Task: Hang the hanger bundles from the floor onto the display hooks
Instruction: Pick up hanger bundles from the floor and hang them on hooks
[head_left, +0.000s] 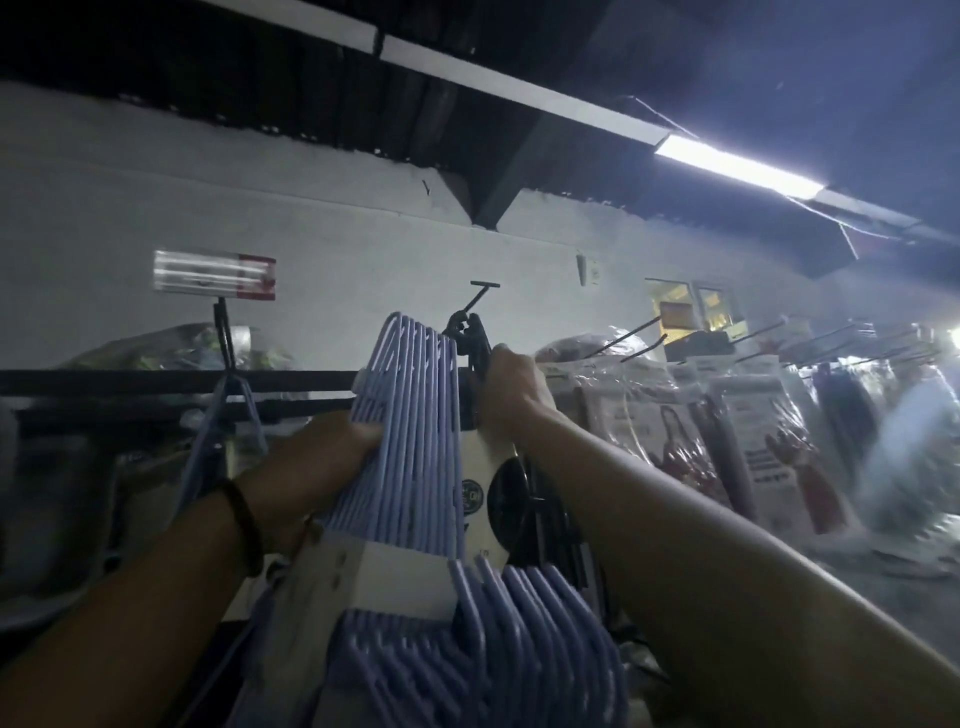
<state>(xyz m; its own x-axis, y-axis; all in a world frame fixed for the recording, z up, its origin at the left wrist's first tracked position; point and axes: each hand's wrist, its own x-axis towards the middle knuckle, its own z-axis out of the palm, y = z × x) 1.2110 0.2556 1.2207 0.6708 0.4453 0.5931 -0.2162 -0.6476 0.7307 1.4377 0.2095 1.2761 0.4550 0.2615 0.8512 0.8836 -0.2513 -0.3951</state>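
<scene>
- Two hands raised: left hand (317, 457), fingers curled round one lilac hanger bundle (410, 415), holding its hook ends level with the display hook (475, 301).
- One right hand (511, 395) grips one black hanger bundle (475, 340) at that hook, likely making room.
- One lilac hanger (228, 415) hangs on the left hook.

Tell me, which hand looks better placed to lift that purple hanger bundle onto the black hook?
Probably the left. The left hand grips the purple hanger bundle just below its hook tops, beside the display hook. The right hand holds the black hangers there.
</scene>
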